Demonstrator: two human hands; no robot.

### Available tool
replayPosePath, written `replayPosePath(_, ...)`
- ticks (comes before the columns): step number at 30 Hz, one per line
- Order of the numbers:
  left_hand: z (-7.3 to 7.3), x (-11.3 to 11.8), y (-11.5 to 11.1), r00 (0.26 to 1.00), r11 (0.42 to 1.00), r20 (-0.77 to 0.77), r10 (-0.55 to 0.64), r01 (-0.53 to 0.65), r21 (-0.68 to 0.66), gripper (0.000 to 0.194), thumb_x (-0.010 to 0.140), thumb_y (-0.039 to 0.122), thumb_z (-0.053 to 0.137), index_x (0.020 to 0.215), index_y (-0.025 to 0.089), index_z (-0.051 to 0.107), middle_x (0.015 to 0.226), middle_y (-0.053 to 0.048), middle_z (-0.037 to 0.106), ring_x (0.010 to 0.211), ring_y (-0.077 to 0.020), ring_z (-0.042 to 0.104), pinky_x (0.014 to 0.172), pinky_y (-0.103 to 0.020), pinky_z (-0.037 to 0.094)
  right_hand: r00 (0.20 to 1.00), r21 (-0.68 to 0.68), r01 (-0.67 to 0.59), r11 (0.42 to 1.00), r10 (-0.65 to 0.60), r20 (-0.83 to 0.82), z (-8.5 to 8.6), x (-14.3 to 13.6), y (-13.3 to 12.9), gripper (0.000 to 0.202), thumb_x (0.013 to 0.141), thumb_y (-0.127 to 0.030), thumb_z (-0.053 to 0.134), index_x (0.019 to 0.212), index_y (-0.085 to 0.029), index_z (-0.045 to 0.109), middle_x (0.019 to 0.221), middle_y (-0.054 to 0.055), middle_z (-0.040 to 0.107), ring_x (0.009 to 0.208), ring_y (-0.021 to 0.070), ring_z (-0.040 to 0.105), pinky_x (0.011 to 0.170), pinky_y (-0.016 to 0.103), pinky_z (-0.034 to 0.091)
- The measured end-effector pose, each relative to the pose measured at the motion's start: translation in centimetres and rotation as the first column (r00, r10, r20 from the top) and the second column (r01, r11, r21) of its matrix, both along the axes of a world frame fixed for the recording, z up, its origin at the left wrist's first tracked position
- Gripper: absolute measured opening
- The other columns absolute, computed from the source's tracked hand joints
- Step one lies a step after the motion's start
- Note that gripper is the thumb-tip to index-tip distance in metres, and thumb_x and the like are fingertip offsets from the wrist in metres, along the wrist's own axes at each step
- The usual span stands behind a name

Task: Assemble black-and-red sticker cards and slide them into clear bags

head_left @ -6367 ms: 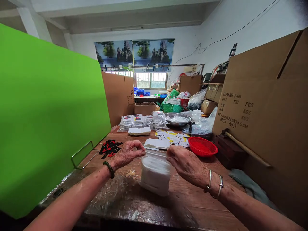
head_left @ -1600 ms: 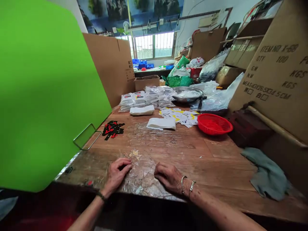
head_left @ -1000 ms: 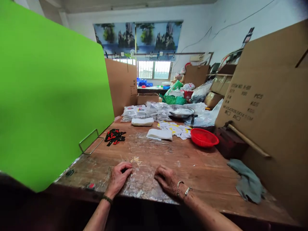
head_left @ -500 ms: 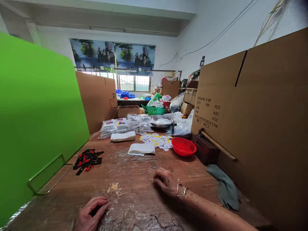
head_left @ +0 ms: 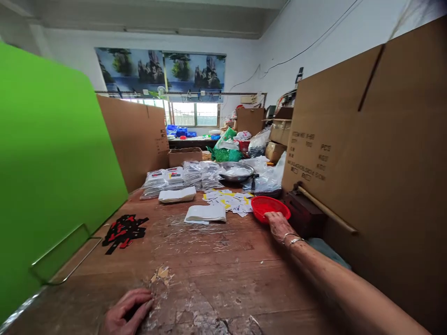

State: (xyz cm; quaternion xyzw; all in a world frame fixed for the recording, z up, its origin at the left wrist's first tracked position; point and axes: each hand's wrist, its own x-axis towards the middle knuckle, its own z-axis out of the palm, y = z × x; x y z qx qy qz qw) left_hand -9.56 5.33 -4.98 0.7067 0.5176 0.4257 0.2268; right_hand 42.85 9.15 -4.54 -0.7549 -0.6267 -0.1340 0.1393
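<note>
My right hand (head_left: 278, 225) reaches to the near rim of a red plastic basket (head_left: 270, 209), its fingertips at or just over the edge; whether they grip anything is hidden. My left hand (head_left: 128, 311) rests at the near edge of the wooden table (head_left: 209, 260), thumb and fingers apart with a gap between them and nothing visible inside. White and yellow cards (head_left: 228, 201) lie scattered left of the basket. Two stacks of white sheets, one nearer (head_left: 205, 213) and one farther (head_left: 177, 194), sit beside them. Black and red pieces (head_left: 125, 231) form a pile on the left.
Bagged packs (head_left: 174, 177) and a metal bowl (head_left: 235, 171) stand behind. A green panel (head_left: 59, 163) and wire frame (head_left: 66, 253) bound the left. At right are a large carton (head_left: 377, 163), a dark box with a wooden rod (head_left: 328, 208) and a grey cloth (head_left: 328, 251).
My right hand has moved forward and right, from the middle of the table to the red basket. My left hand has stayed almost in place. The view has shifted slightly.
</note>
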Motion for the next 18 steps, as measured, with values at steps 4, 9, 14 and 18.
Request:
replayPosePath(4,0.9,0.7,-0.9,1.0,1.0,0.004,0.009,-0.009,-0.002,0.045,0.066,0.069,0.066,0.062,0.025,0.076,0.078,-0.008,0.075,0.075,-0.0244,0.072,0.073,-0.029,0.059,0.999,0.0,-0.011,1.0,0.011,0.031,-1.0,0.6,0.2,0.039,0.084,-0.003,0.038,0.109,-0.014,0.066,0.104,0.016,0.066,0.096,0.0269,0.054,0.088,0.039,0.038)
replayPosePath(9,0.5,0.6,-1.3,1.0,1.0,0.006,0.009,-0.009,-0.026,0.042,0.068,0.065,0.067,0.064,0.024,0.077,0.081,-0.009,0.075,0.078,-0.0249,0.071,0.075,-0.031,0.059,0.987,0.156,-0.126,0.98,0.109,0.119,-0.6,-4.4,2.2,0.051,0.078,-0.002,0.045,0.125,-0.016,0.059,0.131,0.018,0.055,0.121,0.0348,0.042,0.103,0.052,0.031)
replayPosePath(14,-0.3,0.2,-1.4,1.0,0.999,0.012,-0.011,0.011,-0.053,0.037,0.073,0.059,0.066,0.067,0.025,0.077,0.085,-0.009,0.074,0.081,-0.0239,0.07,0.077,-0.03,0.058,0.918,-0.005,-0.391,0.92,0.39,-0.078,0.1,-13.0,5.8,0.054,0.079,-0.001,0.043,0.13,-0.013,0.055,0.133,0.016,0.054,0.121,0.0281,0.045,0.107,0.043,0.033)
replayPosePath(18,-0.8,-0.3,-1.3,1.0,0.998,0.009,-0.015,0.016,-0.061,0.033,0.075,0.056,0.067,0.069,0.025,0.077,0.086,-0.008,0.075,0.082,-0.0233,0.07,0.077,-0.029,0.058,0.885,-0.04,-0.442,0.896,0.428,-0.181,0.7,-16.7,9.5,0.063,0.07,-0.002,0.054,0.132,-0.009,0.051,0.134,0.018,0.052,0.122,0.0279,0.044,0.107,0.041,0.033)
